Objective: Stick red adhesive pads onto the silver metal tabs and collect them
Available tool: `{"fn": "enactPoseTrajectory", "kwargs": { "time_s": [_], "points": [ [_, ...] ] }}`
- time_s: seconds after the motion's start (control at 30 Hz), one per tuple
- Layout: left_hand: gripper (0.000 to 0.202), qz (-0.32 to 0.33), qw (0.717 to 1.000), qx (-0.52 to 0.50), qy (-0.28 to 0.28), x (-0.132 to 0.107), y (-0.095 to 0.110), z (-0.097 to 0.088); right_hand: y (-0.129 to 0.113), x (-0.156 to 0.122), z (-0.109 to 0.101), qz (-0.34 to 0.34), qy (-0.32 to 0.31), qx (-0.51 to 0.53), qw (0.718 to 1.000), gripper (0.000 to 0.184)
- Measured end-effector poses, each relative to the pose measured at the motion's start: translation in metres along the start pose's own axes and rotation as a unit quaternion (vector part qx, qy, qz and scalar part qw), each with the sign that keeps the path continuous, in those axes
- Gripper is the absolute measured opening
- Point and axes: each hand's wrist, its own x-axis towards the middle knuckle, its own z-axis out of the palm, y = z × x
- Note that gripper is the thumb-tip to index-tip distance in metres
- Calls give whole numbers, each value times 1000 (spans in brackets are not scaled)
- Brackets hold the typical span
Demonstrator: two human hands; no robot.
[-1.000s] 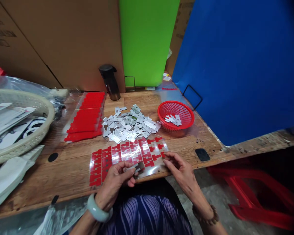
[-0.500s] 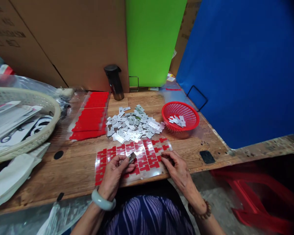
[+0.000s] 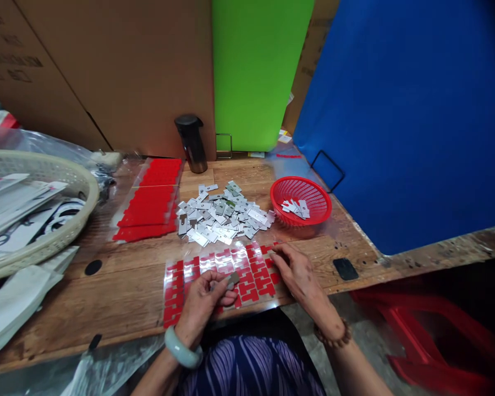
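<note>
My left hand (image 3: 206, 297) pinches a small flat metal plate (image 3: 233, 278) between thumb and fingers, over the lower middle of a clear sheet (image 3: 269, 304) that carries rows of red T-shaped stickers. At the sheet's upper right, the thumb and fingertips of my right hand (image 3: 303, 278) close at a red sticker (image 3: 267, 249); the fingers partly hide how much of it is lifted. Just beyond the sheet lies a loose pile of metal plates (image 3: 218, 214) with holes in them. A red plastic basket (image 3: 329, 212) to the pile's right contains several more plates.
Stacked red sticker sheets (image 3: 148, 203) lie left of the pile. A dark bottle (image 3: 193, 144) stands behind. At far left is a large cream basket (image 3: 91, 184) of flat packs. Green (image 3: 256, 71) and blue (image 3: 396, 110) panels rise behind; a red stool (image 3: 412, 330) is below right.
My left hand has moved slightly right with the metal plate. My right hand has shifted up along the sheet's right side, and the sheet has turned a little.
</note>
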Motion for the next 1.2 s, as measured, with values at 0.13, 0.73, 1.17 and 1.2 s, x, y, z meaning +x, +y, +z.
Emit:
{"fn": "enactPoseTrajectory", "kwargs": {
  "time_s": [0.13, 0.73, 1.17, 1.2],
  "points": [
    [32, 12, 1000, -16, 6, 3, 1, 1, -4, 24, 22, -49, 20, 10, 999, 15],
    [37, 79, 993, -82, 37, 17, 8, -3, -6, 34, 42, -33, 19, -59, 998, 15],
    [36, 84, 994, -61, 34, 19, 8, -5, -8, 32, 43, -7, 32, -51, 998, 15],
    [36, 85, 994, -58, 33, 19, 9, -5, -7, 33, 44, -5, 34, -52, 998, 14]
  ]
}}
